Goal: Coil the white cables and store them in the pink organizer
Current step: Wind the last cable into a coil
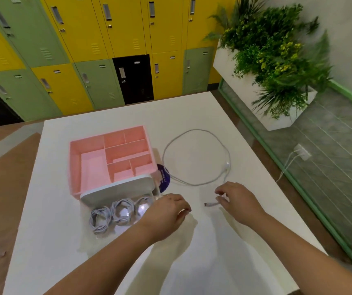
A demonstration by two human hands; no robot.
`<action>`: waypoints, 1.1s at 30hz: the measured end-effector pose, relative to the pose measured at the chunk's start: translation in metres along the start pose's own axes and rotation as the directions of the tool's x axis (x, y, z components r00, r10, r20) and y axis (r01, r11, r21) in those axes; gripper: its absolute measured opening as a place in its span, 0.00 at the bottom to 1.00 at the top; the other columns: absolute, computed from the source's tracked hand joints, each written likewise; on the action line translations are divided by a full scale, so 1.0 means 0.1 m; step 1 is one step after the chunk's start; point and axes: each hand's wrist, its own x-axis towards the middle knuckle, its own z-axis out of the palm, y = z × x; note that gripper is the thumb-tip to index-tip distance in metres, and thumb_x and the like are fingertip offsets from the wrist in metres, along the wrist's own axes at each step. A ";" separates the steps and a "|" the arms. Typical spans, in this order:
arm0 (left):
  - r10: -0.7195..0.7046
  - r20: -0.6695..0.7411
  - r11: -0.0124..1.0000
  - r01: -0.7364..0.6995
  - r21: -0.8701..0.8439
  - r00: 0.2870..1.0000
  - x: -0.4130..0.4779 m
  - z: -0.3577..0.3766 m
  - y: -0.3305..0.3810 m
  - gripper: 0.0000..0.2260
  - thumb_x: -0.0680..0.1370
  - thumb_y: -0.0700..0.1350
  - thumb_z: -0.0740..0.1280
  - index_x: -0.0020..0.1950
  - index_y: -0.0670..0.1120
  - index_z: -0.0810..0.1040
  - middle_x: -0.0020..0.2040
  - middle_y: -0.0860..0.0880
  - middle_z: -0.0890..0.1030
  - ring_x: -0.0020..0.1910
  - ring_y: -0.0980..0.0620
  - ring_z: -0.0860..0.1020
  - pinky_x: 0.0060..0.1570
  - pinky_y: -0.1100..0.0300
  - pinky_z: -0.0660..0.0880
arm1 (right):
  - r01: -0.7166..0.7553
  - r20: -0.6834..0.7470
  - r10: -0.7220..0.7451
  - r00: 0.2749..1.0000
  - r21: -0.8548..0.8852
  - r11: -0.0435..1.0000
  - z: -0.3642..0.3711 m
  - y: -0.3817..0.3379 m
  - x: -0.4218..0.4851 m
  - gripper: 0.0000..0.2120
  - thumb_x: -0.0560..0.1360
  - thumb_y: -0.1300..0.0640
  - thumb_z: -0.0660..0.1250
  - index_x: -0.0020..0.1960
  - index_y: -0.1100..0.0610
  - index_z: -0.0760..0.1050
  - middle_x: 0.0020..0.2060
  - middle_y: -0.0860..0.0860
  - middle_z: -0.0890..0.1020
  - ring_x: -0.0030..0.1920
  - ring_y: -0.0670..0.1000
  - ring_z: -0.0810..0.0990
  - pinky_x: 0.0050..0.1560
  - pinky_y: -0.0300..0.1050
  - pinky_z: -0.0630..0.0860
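The pink organizer stands at the table's middle left, its top compartments empty. In front of it a clear drawer with a white front holds three coiled white cables. A loose white cable lies in a wide loop to the right of the organizer. My right hand pinches this cable near its end, and the plug sticks out to the left of my fingers. My left hand hovers palm down by the drawer's right corner, fingers loosely curled, with nothing seen in it.
A purple disc lies half under the organizer's right side. The white table ends at the right beside a green-framed glass wall with a planter. Yellow and green lockers stand behind the table.
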 end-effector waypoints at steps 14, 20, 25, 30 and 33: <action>-0.346 0.102 0.938 0.347 0.010 0.933 1.06 0.89 0.49 0.16 0.78 0.52 0.65 0.65 0.51 0.75 0.61 0.51 0.76 0.60 0.49 0.72 0.59 0.59 0.68 | 0.336 0.084 -0.330 0.940 -0.078 0.939 -0.08 1.12 0.71 0.23 0.73 0.64 0.67 0.67 0.55 0.73 0.66 0.50 0.75 0.58 0.58 0.74 0.58 0.51 0.74; -0.414 0.062 0.908 0.408 0.092 0.908 1.19 0.99 0.53 0.09 0.79 0.48 0.62 0.57 0.49 0.77 0.51 0.50 0.78 0.52 0.47 0.75 0.49 0.57 0.71 | 0.438 0.055 -0.435 0.899 -0.099 0.893 -0.08 1.23 0.90 0.21 0.70 0.68 0.68 0.61 0.55 0.77 0.54 0.51 0.79 0.49 0.56 0.74 0.45 0.51 0.76; -0.474 0.056 0.879 0.469 0.086 0.879 1.25 1.00 0.52 0.08 0.81 0.47 0.58 0.54 0.48 0.76 0.50 0.50 0.78 0.47 0.49 0.75 0.48 0.55 0.74 | 0.385 0.015 -0.385 0.923 -0.091 0.918 -0.04 1.38 0.95 0.06 0.72 0.65 0.68 0.48 0.56 0.79 0.43 0.51 0.77 0.44 0.56 0.72 0.41 0.52 0.75; -0.511 0.046 0.859 0.508 0.070 0.858 1.30 1.00 0.52 0.09 0.82 0.45 0.57 0.53 0.47 0.76 0.50 0.50 0.77 0.45 0.51 0.75 0.47 0.58 0.74 | 0.405 -0.005 -0.406 0.914 -0.059 0.912 -0.01 1.52 0.89 0.06 0.71 0.65 0.71 0.41 0.55 0.77 0.39 0.50 0.76 0.41 0.54 0.71 0.35 0.47 0.67; -0.545 0.047 0.838 0.541 0.071 0.837 1.32 1.00 0.53 0.09 0.82 0.44 0.56 0.56 0.47 0.75 0.52 0.49 0.76 0.47 0.50 0.74 0.49 0.58 0.74 | 0.424 0.034 -0.423 0.905 -0.011 0.906 -0.04 1.53 0.86 0.04 0.75 0.64 0.65 0.45 0.57 0.76 0.41 0.50 0.76 0.44 0.53 0.68 0.41 0.48 0.71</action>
